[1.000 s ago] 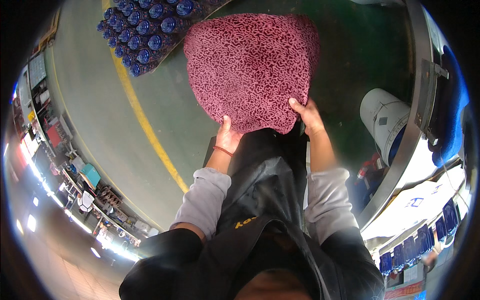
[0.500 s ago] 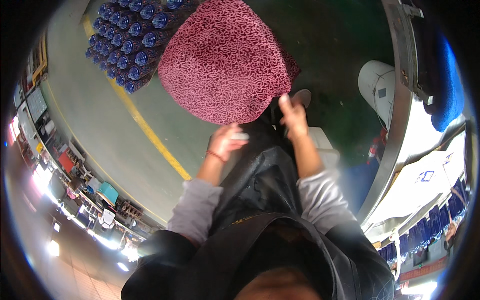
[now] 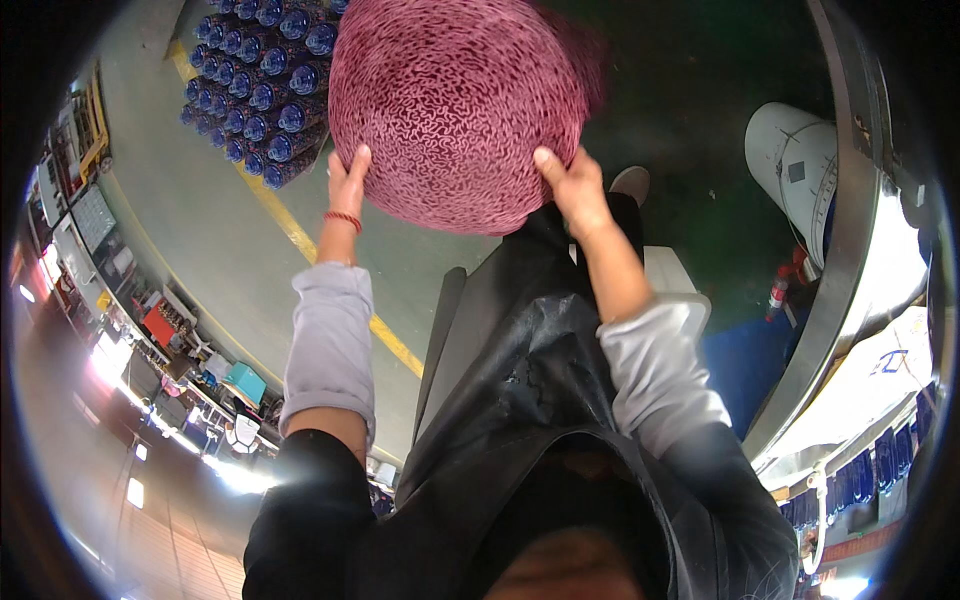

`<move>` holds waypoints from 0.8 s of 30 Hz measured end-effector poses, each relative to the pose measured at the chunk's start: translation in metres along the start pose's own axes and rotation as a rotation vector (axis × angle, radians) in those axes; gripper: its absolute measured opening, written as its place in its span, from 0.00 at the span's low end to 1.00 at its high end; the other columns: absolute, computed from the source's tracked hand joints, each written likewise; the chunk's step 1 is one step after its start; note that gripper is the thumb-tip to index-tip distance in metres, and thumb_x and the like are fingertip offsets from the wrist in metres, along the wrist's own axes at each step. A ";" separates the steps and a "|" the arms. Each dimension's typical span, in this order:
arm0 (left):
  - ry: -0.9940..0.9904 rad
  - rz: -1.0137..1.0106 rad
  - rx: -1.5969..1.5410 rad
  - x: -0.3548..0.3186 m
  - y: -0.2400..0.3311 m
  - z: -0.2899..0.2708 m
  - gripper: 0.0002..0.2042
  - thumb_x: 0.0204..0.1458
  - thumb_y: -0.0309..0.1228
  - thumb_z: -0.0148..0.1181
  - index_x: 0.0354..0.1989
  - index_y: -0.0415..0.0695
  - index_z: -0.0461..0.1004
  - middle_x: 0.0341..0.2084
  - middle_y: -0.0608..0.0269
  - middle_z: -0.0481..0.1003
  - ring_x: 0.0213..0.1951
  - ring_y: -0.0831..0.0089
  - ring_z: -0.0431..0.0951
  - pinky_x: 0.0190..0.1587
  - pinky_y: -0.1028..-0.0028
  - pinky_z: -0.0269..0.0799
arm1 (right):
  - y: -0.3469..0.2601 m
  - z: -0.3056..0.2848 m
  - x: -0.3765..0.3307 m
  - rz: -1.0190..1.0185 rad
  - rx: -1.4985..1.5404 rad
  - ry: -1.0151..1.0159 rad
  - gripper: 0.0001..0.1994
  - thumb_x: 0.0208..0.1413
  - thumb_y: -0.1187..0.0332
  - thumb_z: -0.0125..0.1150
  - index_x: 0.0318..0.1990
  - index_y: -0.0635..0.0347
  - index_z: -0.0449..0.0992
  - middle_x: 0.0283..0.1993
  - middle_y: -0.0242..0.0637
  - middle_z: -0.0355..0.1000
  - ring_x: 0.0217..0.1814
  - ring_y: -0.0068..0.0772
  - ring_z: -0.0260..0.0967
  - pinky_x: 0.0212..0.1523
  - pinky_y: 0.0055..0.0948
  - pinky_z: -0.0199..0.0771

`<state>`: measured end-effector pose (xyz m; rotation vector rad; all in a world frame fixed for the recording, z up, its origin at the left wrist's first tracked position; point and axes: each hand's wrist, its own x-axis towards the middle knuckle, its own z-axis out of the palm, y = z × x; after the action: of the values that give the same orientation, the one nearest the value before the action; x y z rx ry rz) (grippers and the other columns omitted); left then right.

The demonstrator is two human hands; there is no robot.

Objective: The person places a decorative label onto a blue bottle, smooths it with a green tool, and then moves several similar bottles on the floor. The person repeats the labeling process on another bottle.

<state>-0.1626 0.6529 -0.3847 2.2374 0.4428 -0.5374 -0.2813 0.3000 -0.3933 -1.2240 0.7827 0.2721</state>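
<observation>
A large rounded piece of pink and maroon patterned cloth [image 3: 450, 120] fills the top middle, partly smeared by motion. My left hand [image 3: 348, 180], with a red bracelet at the wrist, grips the cloth's near left edge, thumb on top. My right hand [image 3: 574, 188] grips its near right side, also with the thumb on top; the other fingers are mostly hidden beneath. A darker maroon part of the cloth shows blurred at its far right.
Several blue-capped bottles [image 3: 262, 95] stand in a block at the upper left, beside a yellow floor line [image 3: 290, 225]. At the right are a white drum [image 3: 790, 165] and a curved metal counter edge [image 3: 850, 240]. A white stool [image 3: 680, 280] stands by my right forearm.
Both hands have moved onto the cloth and taken hold, the left one shifting left and away from me. The cloth has turned and blurred. A small white thing seen at my left hand no longer shows.
</observation>
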 end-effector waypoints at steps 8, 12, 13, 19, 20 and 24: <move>-0.118 -0.409 -0.645 -0.154 -0.020 0.077 0.47 0.56 0.54 0.66 0.75 0.40 0.48 0.69 0.54 0.61 0.65 0.56 0.68 0.64 0.53 0.67 | -0.073 -0.004 0.109 -0.154 -0.354 -0.256 0.30 0.61 0.47 0.62 0.59 0.65 0.74 0.56 0.56 0.77 0.59 0.52 0.75 0.61 0.40 0.70; -0.294 -0.831 -0.472 -0.178 -0.001 0.073 0.42 0.57 0.57 0.64 0.71 0.42 0.58 0.64 0.54 0.68 0.53 0.56 0.79 0.54 0.50 0.75 | -0.081 -0.033 0.081 -0.263 -0.367 0.018 0.35 0.59 0.45 0.64 0.63 0.66 0.70 0.58 0.58 0.75 0.61 0.53 0.73 0.63 0.42 0.70; -0.350 -0.791 -0.224 -0.173 0.012 0.066 0.39 0.58 0.56 0.63 0.69 0.42 0.62 0.62 0.51 0.70 0.50 0.54 0.80 0.52 0.50 0.76 | -0.073 -0.049 0.063 -0.288 -0.372 0.124 0.37 0.58 0.45 0.65 0.65 0.66 0.69 0.58 0.58 0.74 0.62 0.54 0.72 0.64 0.43 0.69; -0.055 0.784 0.642 -0.095 0.145 0.055 0.29 0.58 0.53 0.59 0.63 0.49 0.72 0.57 0.42 0.74 0.58 0.41 0.72 0.58 0.44 0.66 | 0.028 -0.074 -0.026 -0.026 -0.369 0.023 0.40 0.57 0.48 0.67 0.71 0.62 0.61 0.60 0.53 0.71 0.62 0.48 0.68 0.64 0.39 0.66; -0.122 0.826 0.816 -0.082 0.164 0.072 0.31 0.57 0.54 0.60 0.66 0.55 0.69 0.62 0.40 0.68 0.63 0.36 0.63 0.62 0.39 0.59 | 0.041 -0.072 -0.024 -0.110 -0.467 0.103 0.37 0.59 0.50 0.66 0.69 0.63 0.64 0.55 0.51 0.75 0.58 0.45 0.71 0.61 0.37 0.69; -0.282 0.763 1.046 -0.048 0.198 0.143 0.40 0.51 0.63 0.60 0.74 0.76 0.54 0.76 0.44 0.44 0.72 0.24 0.37 0.66 0.25 0.39 | 0.057 -0.087 -0.008 -0.024 -0.458 0.261 0.28 0.56 0.53 0.68 0.56 0.66 0.76 0.57 0.57 0.73 0.58 0.57 0.70 0.60 0.46 0.69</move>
<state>-0.1447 0.4115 -0.3267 2.9218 -1.0455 -0.7296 -0.3541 0.2423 -0.4405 -1.7240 0.9618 0.2841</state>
